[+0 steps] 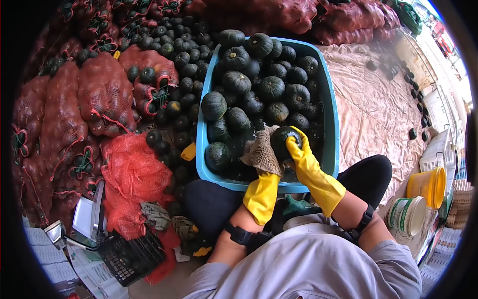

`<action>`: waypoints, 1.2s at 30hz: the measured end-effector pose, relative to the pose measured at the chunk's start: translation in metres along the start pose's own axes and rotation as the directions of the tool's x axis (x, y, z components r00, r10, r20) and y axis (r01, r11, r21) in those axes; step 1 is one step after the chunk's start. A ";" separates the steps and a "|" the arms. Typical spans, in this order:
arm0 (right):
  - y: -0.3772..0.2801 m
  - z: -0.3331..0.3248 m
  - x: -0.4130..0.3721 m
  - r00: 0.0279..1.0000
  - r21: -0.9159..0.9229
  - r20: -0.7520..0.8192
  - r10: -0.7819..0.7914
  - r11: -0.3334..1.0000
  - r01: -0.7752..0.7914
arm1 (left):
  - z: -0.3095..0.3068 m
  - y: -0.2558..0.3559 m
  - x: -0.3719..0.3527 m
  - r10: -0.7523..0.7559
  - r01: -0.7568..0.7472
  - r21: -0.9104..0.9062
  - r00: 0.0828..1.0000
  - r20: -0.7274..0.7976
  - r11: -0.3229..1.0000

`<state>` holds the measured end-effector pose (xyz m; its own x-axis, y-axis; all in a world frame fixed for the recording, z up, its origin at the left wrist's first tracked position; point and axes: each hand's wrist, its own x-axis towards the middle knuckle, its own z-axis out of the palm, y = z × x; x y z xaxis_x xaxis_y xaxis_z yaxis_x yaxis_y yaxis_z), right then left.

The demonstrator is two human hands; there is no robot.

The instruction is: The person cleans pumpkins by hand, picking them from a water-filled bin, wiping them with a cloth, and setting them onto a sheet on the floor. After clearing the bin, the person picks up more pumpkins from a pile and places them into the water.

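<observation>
Both my hands wear yellow rubber gloves. A dark green pumpkin (280, 141) is gripped from its right side by my right hand (309, 167), with fingers curled over its top. My left hand (262, 195) is inside or behind a brown terry cloth (265, 151), which hides its fingers; the cloth touches the pumpkin's left side. This happens over the near end of a blue plastic tub (334, 124). Several dark green pumpkins (271, 88) fill the tub, some piled above its far rim, with dark wet-looking gaps near the front.
Loose small pumpkins (186, 57) lie left of the tub, beside full red mesh sacks (104, 94). A crumpled red net (134, 169) and a scale (124, 256) are at the left. On the right are a beige sheet (363, 94), a yellow bucket (427, 187) and a white bucket (408, 217).
</observation>
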<state>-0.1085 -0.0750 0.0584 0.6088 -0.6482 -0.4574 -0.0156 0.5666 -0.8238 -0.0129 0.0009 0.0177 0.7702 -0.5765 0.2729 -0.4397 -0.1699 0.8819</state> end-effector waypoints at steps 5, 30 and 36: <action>-0.032 -0.006 -0.013 0.838 -0.748 0.501 -0.217 0.379 0.545 | -0.039 0.001 0.014 0.087 -0.147 0.257 0.969 0.231 0.955; 0.017 -0.036 0.000 0.973 0.023 0.207 0.107 0.993 -0.114 | -0.001 0.001 0.035 -0.454 0.319 0.384 0.823 0.341 0.866; 0.000 -0.069 0.004 0.761 0.599 0.582 0.286 0.482 -0.640 | -0.005 -0.001 0.033 -0.260 0.062 0.526 0.914 0.312 0.848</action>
<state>-0.1613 -0.1127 0.0335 0.9207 -0.0347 -0.3888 0.0779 0.9923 0.0959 0.0157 -0.0139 0.0278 0.6740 -0.7319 -0.1001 -0.5685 -0.6003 0.5625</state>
